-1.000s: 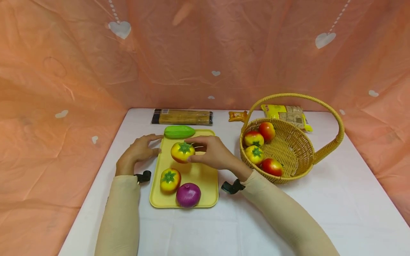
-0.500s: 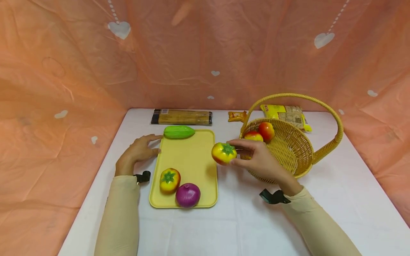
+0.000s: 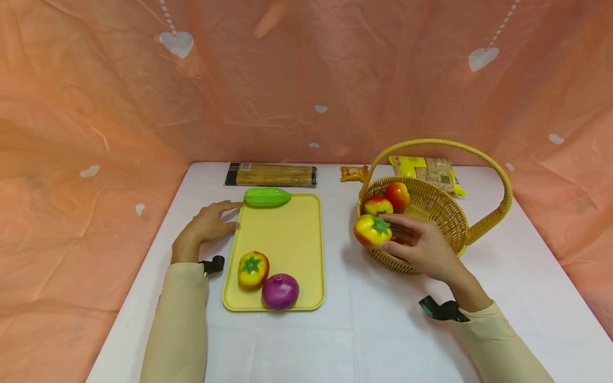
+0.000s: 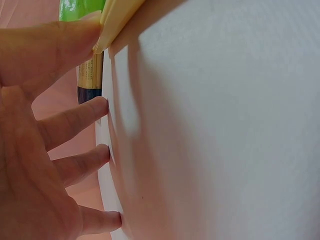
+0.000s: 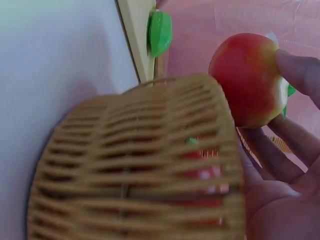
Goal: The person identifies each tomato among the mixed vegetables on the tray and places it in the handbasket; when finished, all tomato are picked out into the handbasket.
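Observation:
My right hand holds a yellow-red toy tomato with a green star-shaped top, pinched between thumb and fingers. Both are over the near left rim of the wicker basket. In the right wrist view the tomato shows its red underside above the basket wall. Two red-yellow tomatoes show inside; the hand covers the others. My left hand rests at the left edge of the yellow tray. Its thumb touches the tray edge and its spread fingertips rest on the table.
On the tray lie a green ridged vegetable, another tomato and a purple onion. Behind stand a pack of noodles, a small orange packet and a yellow bag. The basket's tall handle arches over it.
My right hand has lifted the tomato off the tray and carried it right to the basket's rim. My left hand has stayed at the tray's edge.

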Available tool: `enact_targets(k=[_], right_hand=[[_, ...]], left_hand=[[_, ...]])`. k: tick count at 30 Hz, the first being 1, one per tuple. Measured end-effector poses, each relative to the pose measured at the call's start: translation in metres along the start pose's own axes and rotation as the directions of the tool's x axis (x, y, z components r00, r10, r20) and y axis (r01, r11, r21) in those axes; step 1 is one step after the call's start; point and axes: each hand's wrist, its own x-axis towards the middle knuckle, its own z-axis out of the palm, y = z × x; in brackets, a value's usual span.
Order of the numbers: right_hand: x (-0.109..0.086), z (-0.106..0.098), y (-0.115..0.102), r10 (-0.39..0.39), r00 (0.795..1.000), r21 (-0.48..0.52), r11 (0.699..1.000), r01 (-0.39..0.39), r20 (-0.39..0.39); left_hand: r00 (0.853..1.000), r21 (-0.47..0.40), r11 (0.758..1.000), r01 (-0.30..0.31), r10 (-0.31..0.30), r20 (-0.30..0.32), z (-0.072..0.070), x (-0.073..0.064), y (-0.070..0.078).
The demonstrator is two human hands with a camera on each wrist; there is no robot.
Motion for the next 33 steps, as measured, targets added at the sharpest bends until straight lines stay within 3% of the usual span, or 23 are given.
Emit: enact_targets(k=[3, 10, 17, 22, 33], right_hand=[[-0.003, -0.005, 0.002, 0.012, 1.0, -0.021, 1.0, -0.012, -0.021], [-0.009, -0.022, 0.006, 0.006, 1.0, -0.174, 0.985, -0.011, -0.028], [-0.014, -0.039, 0.006, 0.02, 0.999, -0.286, 0.958, -0.009, 0.036], [-0.015, -0.049, 0.003, 0.036, 0.996, -0.389, 0.921, -0.001, 0.082], [-0.008, -0.044, 0.005, 0.001, 0.995, -0.499, 0.865, 0.048, 0.097]], left_hand=[[1.0, 0.002, 1.0, 0.002, -0.002, -0.001, 0.0, -0.001, 0.0], [1.0, 0.006, 1.0, 0.006, -0.006, -0.005, 0.0, 0.0, 0.001], [1.0, 0.002, 1.0, 0.008, -0.008, -0.003, 0.0, 0.001, 0.0], [1.0, 0.004, 1.0, 0.009, -0.009, -0.001, 0.0, 0.001, 0.0], [1.0, 0.004, 1.0, 0.024, -0.024, 0.003, 0.0, 0.001, 0.0]])
